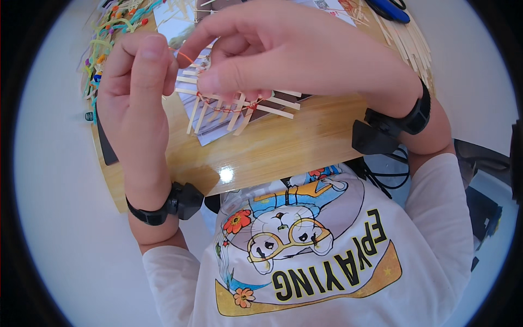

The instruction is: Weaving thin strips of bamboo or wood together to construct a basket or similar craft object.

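Note:
Pale, flat bamboo strips spread outward in a ring-like weave, with thin red cord wound across them. My right hand is bent over this weave, its thumb against the near side and its other fingers curled, partly hidden. On the left, my left hand is raised with thumb and forefinger pinched on an orange-red cord. That cord runs across the gap towards the weave, passing by my right forefinger. The middle of the weave is covered by my right hand.
Printed paper sheets lie under the weave on the wooden table. Colourful pipe cleaners and beads heap at the far left. Loose bamboo strips and blue-handled scissors lie at the far right.

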### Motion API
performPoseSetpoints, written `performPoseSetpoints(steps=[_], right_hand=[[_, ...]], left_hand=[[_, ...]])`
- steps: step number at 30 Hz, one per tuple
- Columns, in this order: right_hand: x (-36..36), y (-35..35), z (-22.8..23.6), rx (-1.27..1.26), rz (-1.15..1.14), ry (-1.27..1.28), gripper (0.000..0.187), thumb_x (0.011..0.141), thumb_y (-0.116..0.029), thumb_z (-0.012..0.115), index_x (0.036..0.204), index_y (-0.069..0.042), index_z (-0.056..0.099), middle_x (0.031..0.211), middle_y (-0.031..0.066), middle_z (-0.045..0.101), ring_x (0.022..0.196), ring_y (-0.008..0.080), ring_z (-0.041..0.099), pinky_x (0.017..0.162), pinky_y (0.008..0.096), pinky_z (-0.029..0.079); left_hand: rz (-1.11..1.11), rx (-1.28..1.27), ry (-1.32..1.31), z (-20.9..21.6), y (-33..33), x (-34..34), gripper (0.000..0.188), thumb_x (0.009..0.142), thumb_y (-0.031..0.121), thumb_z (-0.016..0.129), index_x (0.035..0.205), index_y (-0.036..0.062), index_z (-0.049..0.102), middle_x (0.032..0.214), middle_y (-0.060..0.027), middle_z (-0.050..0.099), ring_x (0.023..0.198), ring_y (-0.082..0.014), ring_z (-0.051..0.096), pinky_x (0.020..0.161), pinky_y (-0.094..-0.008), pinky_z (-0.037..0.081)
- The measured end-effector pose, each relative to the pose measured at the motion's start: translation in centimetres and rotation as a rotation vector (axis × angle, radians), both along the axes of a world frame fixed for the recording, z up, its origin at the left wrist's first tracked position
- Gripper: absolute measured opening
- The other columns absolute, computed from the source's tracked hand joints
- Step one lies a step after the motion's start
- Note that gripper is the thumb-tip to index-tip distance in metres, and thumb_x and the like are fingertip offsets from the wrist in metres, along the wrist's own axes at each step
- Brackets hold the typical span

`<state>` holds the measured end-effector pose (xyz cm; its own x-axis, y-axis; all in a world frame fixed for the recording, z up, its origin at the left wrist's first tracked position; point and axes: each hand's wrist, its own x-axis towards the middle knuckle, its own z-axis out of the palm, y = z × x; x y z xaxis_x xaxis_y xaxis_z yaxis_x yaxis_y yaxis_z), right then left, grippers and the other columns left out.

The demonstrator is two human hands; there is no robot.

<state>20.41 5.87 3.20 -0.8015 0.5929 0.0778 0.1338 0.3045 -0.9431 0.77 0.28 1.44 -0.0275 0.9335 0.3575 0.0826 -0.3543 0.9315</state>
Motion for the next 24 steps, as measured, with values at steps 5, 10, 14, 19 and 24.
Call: performPoseSetpoints(steps=[5, 10, 14, 19, 24], right_hand=[[1.5, 1.9, 2.1, -0.241, 0.205, 0.026, 0.023, 0.093, -0.02, 0.06, 0.101, 0.0, 0.068, 0.083, 0.0029, 0.064, 0.069, 0.0072, 0.053, 0.064, 0.022, 0.044], [1.4, 1.5, 3.2, -0.314, 0.146, 0.095, 0.021, 0.096, -0.016, 0.055, 0.1, 0.001, 0.066, 0.076, 0.0002, 0.061, 0.067, 0.0048, 0.05, 0.062, 0.0196, 0.042], [1.5, 1.2, 4.1, -0.297, -0.136, -0.113, 0.019, 0.096, -0.012, 0.054, 0.099, 0.002, 0.066, 0.073, 0.001, 0.062, 0.062, 0.0038, 0.05, 0.058, 0.0179, 0.041], [2.9, 1.7, 4.2, -0.309, -0.087, 0.034, 0.019, 0.097, -0.01, 0.054, 0.101, 0.004, 0.066, 0.071, 0.0023, 0.064, 0.054, 0.0028, 0.05, 0.05, 0.0164, 0.04], [3.5, 1.4, 2.2, -0.194, -0.109, 0.19, 0.02, 0.097, -0.011, 0.053, 0.101, 0.005, 0.065, 0.069, 0.0028, 0.063, 0.052, 0.0035, 0.05, 0.047, 0.0163, 0.041]], left_hand=[[0.061, -0.049, -0.016, -0.3, 0.0, -0.1, 0.016, 0.097, 0.02, 0.059, 0.091, 0.0043, 0.06, 0.07, 0.0026, 0.052, 0.065, -0.0051, 0.043, 0.061, -0.0203, 0.034], [0.051, 0.008, 0.059, -0.7, 0.3, 0.0, 0.015, 0.096, 0.019, 0.06, 0.094, 0.0038, 0.062, 0.074, 0.0023, 0.054, 0.069, -0.0057, 0.046, 0.063, -0.0205, 0.036], [0.224, 0.09, 0.322, -1.6, 1.2, 0.5, 0.015, 0.091, 0.019, 0.066, 0.097, 0.0055, 0.063, 0.077, 0.0028, 0.056, 0.074, -0.0066, 0.05, 0.067, -0.0221, 0.041], [0.073, -0.048, 0.65, -2.5, 0.4, 1.9, 0.019, 0.082, 0.02, 0.073, 0.091, 0.0053, 0.065, 0.078, -0.0027, 0.06, 0.073, -0.0156, 0.057, 0.069, -0.0284, 0.046], [-0.068, 0.072, 0.886, -3.7, -0.1, 3.8, 0.024, 0.074, 0.024, 0.077, 0.082, 0.0051, 0.066, 0.079, -0.0096, 0.062, 0.074, -0.0284, 0.06, 0.067, -0.0371, 0.047]])
